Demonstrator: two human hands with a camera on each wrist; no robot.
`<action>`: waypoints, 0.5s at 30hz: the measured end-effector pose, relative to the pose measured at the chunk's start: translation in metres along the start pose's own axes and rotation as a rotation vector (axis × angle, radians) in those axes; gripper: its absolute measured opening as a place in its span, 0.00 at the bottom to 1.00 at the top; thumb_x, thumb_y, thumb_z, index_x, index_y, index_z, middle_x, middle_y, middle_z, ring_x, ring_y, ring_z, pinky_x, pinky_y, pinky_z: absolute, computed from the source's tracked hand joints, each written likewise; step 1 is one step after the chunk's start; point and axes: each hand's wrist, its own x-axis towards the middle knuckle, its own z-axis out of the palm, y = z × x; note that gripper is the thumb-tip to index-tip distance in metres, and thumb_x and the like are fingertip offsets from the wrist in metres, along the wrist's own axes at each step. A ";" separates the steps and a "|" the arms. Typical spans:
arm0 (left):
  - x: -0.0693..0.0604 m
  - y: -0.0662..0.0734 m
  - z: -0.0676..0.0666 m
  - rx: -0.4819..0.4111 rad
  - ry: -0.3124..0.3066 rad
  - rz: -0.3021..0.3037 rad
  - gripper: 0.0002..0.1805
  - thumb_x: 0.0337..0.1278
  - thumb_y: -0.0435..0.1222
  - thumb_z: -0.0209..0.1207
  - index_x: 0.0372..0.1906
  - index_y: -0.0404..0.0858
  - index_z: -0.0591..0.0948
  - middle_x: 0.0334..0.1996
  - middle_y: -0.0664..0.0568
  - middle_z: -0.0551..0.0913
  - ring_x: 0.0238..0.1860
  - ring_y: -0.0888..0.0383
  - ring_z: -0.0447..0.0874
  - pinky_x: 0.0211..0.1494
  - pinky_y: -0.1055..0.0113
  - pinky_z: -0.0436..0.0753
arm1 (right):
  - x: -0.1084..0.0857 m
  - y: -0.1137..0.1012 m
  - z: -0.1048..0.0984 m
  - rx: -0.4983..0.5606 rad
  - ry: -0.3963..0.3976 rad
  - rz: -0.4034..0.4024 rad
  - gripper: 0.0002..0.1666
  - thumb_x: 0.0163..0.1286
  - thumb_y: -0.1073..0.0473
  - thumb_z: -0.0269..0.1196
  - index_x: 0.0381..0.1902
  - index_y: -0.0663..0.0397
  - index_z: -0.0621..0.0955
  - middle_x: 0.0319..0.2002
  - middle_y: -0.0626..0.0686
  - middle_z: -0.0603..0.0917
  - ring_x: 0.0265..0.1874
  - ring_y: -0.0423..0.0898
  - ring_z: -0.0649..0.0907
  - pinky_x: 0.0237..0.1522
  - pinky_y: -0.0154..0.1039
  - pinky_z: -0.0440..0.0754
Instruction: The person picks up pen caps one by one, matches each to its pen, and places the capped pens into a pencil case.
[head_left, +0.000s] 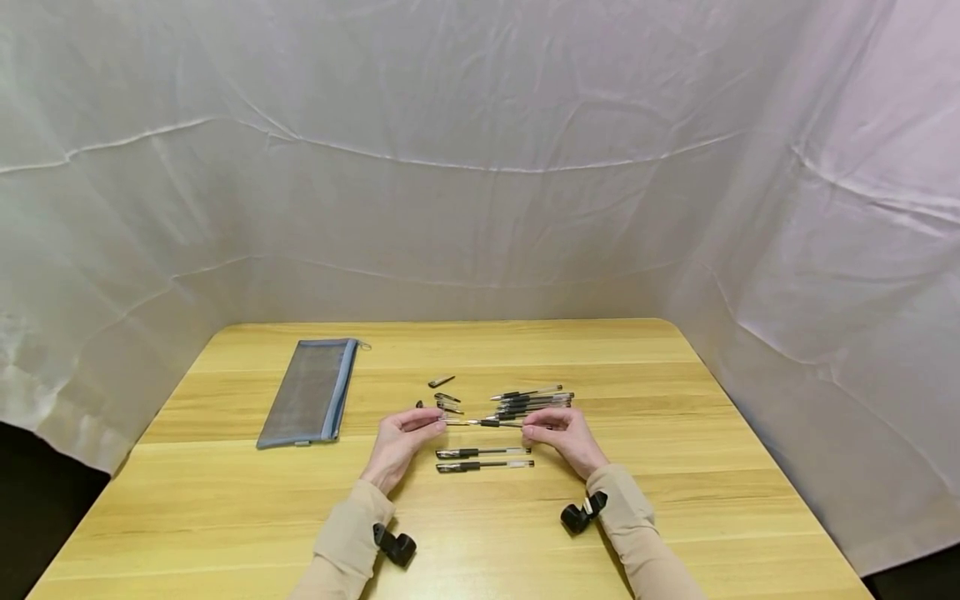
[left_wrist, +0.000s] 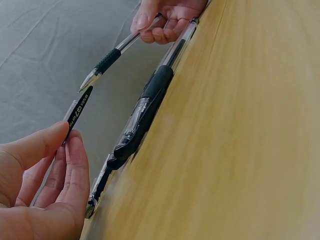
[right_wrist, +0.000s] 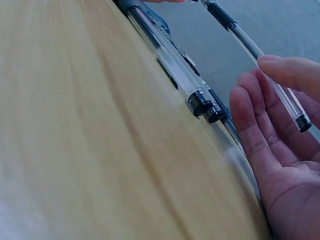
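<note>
Between thumb and fingers, my left hand (head_left: 401, 442) pinches a pen cap (left_wrist: 80, 109) with a black printed clip. My right hand (head_left: 567, 437) pinches an uncapped gel pen (head_left: 491, 423) by its clear barrel; the pen has a black grip. In the left wrist view the pen's tip points at the cap, close to the clip's end and outside the cap. Two capped pens (head_left: 480, 452) lie side by side on the table nearer my body. Beyond my right hand lies a bunch of uncapped pens (head_left: 528, 402). Several loose caps (head_left: 447, 397) lie beyond my left hand.
A grey mesh zip pouch (head_left: 306, 392) with blue edging lies to the left on the wooden table (head_left: 675, 500). Light grey cloth (head_left: 480, 225) hangs around the table's back and sides. Each sleeve carries a black wrist camera (head_left: 395, 546).
</note>
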 end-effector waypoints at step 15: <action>-0.001 0.002 0.004 0.027 -0.034 0.008 0.22 0.51 0.21 0.68 0.54 0.20 0.80 0.39 0.50 0.90 0.41 0.60 0.89 0.50 0.69 0.88 | 0.002 0.001 0.002 0.003 -0.004 -0.001 0.19 0.63 0.68 0.70 0.47 0.80 0.80 0.33 0.42 0.90 0.32 0.40 0.89 0.43 0.34 0.88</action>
